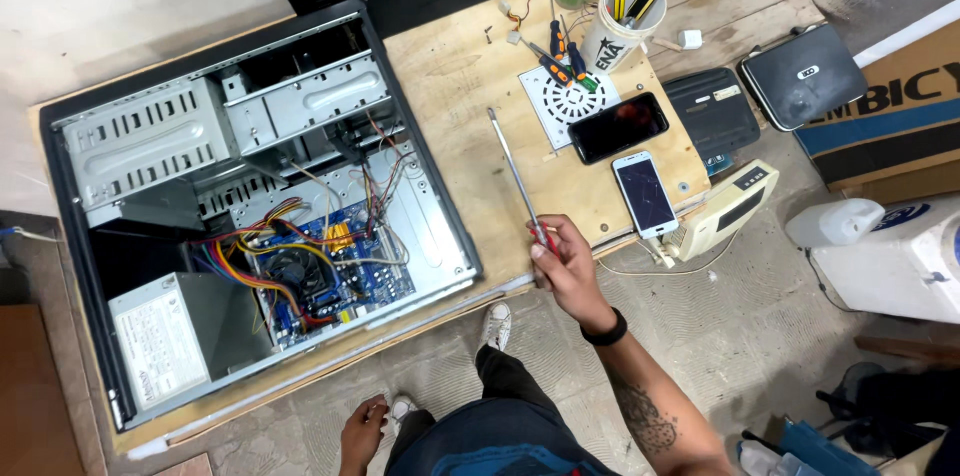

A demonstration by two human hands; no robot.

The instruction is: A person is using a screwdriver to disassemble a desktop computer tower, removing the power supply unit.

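Observation:
My right hand (566, 261) is shut on the red handle of a long screwdriver (515, 176), whose thin metal shaft slants up and to the left over the wooden table (450, 76). An open black computer case (250, 196) lies on its side to the left, showing a blue motherboard (320, 276) with a fan, coloured cables and a grey power supply (165, 336). My left hand (362, 431) hangs low by my leg, holding nothing, its fingers loosely curled.
A white cup of tools (620, 26), small screwdrivers (560, 61), a white fan grille (562, 101), a black phone (618, 126) and a white phone (646, 194) lie on the table's right. Small devices, a cardboard box (900, 126) and a white jug (835, 224) sit beyond.

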